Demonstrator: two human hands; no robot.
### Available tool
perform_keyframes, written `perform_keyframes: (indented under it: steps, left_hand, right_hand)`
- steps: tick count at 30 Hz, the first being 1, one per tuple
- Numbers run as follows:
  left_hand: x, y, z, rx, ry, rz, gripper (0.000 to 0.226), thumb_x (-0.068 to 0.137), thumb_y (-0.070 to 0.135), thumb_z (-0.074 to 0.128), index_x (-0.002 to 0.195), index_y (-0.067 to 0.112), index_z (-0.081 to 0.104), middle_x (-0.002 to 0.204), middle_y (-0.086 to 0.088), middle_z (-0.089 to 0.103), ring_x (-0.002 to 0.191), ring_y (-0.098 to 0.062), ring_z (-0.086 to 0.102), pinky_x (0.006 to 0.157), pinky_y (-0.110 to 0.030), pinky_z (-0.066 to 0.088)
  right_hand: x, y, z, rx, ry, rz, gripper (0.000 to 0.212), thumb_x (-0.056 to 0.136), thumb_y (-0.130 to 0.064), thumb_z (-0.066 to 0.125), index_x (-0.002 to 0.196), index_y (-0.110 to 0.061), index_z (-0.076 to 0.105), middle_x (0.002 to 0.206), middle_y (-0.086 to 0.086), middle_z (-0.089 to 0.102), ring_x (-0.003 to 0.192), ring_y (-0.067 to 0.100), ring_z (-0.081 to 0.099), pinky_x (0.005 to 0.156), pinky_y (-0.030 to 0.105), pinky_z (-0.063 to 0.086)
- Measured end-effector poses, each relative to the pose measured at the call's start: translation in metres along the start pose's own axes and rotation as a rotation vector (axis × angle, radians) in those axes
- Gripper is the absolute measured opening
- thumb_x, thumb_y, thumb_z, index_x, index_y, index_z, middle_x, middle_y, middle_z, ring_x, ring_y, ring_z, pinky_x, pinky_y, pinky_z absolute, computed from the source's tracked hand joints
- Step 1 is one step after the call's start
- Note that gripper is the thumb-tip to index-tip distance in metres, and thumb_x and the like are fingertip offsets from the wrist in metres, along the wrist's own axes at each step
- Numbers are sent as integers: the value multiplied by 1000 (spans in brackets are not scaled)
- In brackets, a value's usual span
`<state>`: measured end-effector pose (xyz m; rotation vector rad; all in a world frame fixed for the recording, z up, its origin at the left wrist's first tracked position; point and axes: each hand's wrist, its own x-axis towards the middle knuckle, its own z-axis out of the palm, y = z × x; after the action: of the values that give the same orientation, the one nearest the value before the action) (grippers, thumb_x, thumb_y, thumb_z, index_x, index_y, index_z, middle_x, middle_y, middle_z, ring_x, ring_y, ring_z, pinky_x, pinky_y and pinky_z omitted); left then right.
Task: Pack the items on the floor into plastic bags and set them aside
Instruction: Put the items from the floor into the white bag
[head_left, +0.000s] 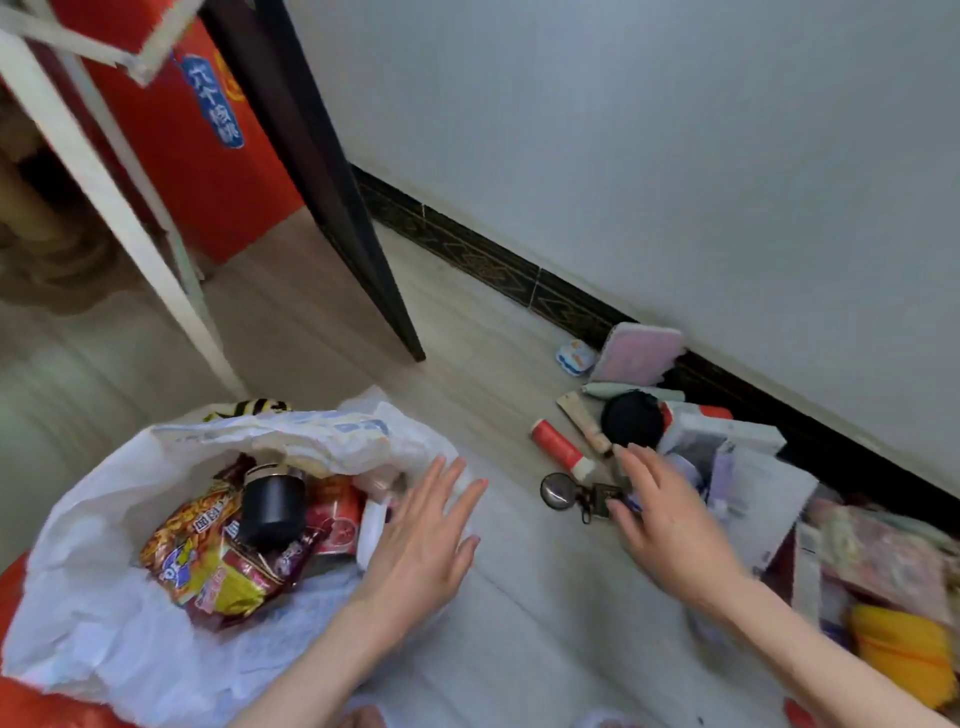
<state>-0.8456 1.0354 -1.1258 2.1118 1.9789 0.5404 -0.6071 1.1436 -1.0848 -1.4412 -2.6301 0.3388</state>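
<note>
A white plastic bag (88, 613) lies open on the floor at lower left, holding snack packets (208, 561), a black jar (272, 506) and a red packet (337, 519). My left hand (421, 540) hovers flat over the bag's right rim, fingers spread, holding nothing. My right hand (670, 514) reaches with spread fingers over a pile of loose items by the wall. There lie a red tube (558, 447), a black round lid (631, 418), a small metal keyring (558, 491) and white boxes (727, 436). A pink pad (636, 353) leans on the skirting.
A dark door edge (332, 182) stands ajar at centre top, with a red box (197, 156) and a white frame leg (104, 208) to its left. More packets and a yellow object (904, 654) crowd the lower right. Red material (31, 706) lies under the bag.
</note>
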Motion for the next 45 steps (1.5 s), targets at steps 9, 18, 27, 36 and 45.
perform_keyframes:
  steps: [9,18,27,36,45]
  left_hand:
    - [90,16,93,83,-298,124,72,64,17,76,128,13,44,132,-21,50,120,-41,48,94,-51,43]
    - [156,14,133,93,-327,131,46,81,10,63,125,17,55,131,-16,51,126,-37,40,103,-48,27]
    - [143,21,126,238,-284,239,32,48,8,83,73,12,64,69,-4,60,63,-26,59,62,-32,45]
    - [72,26,50,-199,-128,-64,39,78,41,50,103,12,58,89,-6,61,79,-27,59,63,-35,47]
    - [-51,-11,-19,-304,32,-525,57,71,51,48,103,7,64,89,-10,66,72,-31,63,65,-34,47]
  right_hand:
    - [-1,84,21,-137,-3,258,57,76,-23,71,125,-1,51,131,21,50,121,40,46,104,50,35]
    - [-3,97,26,238,-2,773,55,88,-23,55,135,-8,32,126,11,45,111,27,46,80,31,36]
    - [-24,104,22,389,86,863,19,85,-15,54,102,-8,50,98,9,56,82,23,49,65,29,32]
    - [-19,46,-24,462,211,698,24,87,-16,54,110,-12,54,101,3,57,87,18,51,72,29,36]
    - [-8,-71,8,690,-167,614,16,77,-20,68,92,-18,65,85,1,69,81,18,64,73,30,47]
